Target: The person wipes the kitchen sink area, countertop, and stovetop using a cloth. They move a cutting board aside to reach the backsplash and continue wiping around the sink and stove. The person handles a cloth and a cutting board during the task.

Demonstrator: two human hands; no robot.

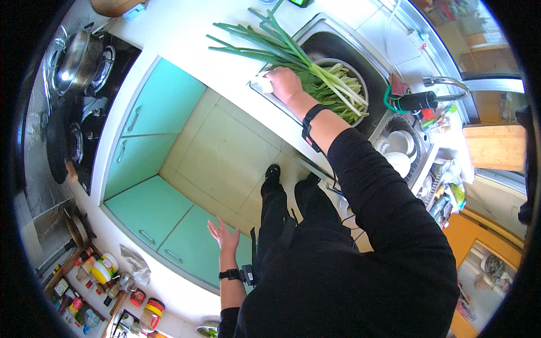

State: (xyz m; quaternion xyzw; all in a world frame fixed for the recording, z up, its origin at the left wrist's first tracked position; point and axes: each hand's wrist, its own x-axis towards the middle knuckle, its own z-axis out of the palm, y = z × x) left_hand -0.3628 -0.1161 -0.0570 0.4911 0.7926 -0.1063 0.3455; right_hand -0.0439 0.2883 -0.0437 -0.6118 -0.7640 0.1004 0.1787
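At the sink's front rim, my right hand (286, 84) is closed on a small white cloth or tissue (263, 83), pressed near the counter edge. My left hand (225, 235) hangs in the air at my left side, fingers spread and nothing in it. Beside my right hand, a metal bowl (366, 86) of green leafy stalks (334, 103) stands in the sink (327, 42). Long scallions (287, 48) lie across that bowl, their white ends over the stalks and their green tops reaching onto the white counter (181, 38). My right forearm hides part of the bowl.
Right of the sink basin are a faucet (454, 84) and a rack of white dishes (399, 145). On the left, a metal pot (76, 61) and a black wok (59, 139) sit on the gas stove. Several jars (103, 268) line the lower-left counter above green cabinets (160, 97).
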